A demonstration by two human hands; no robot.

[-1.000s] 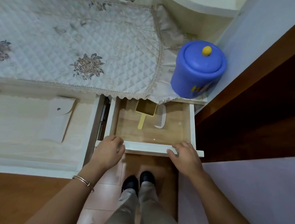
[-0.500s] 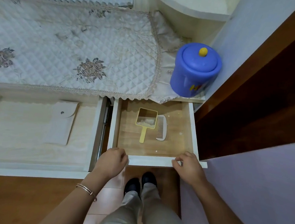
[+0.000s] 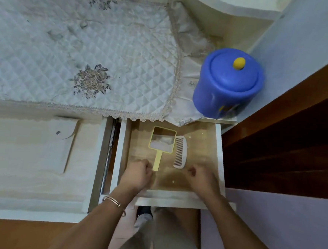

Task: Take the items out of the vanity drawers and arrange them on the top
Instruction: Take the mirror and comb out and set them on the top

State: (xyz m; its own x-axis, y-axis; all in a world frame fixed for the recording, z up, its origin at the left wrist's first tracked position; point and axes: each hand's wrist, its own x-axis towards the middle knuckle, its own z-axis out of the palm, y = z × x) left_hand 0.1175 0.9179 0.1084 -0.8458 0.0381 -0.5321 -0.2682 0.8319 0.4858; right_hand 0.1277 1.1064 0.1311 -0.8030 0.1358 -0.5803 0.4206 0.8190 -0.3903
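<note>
The small right drawer [image 3: 172, 201] of the vanity stands pulled out. On its wooden bottom lie a yellow hand mirror [image 3: 162, 142], handle toward me, and a pale comb [image 3: 181, 152] just right of it. My left hand [image 3: 137, 174] is inside the drawer with fingers curled, its thumb side touching the tip of the mirror handle; a grip is not visible. My right hand [image 3: 203, 180] is also inside, fingers curled, a short gap below and right of the comb, holding nothing. The vanity top above is covered by a quilted cloth [image 3: 86, 48].
A blue lidded tub [image 3: 228, 86] with a yellow knob stands on the top's right end, against the wall. The wide left drawer [image 3: 33, 208] is open too, with a flat white snap pouch [image 3: 38, 143] in it. Dark wood panelling [image 3: 286, 145] is at the right.
Both hands let go of the drawer's front edge and moved forward into the drawer, toward the mirror handle and the comb. The drawer is further out than a second ago.
</note>
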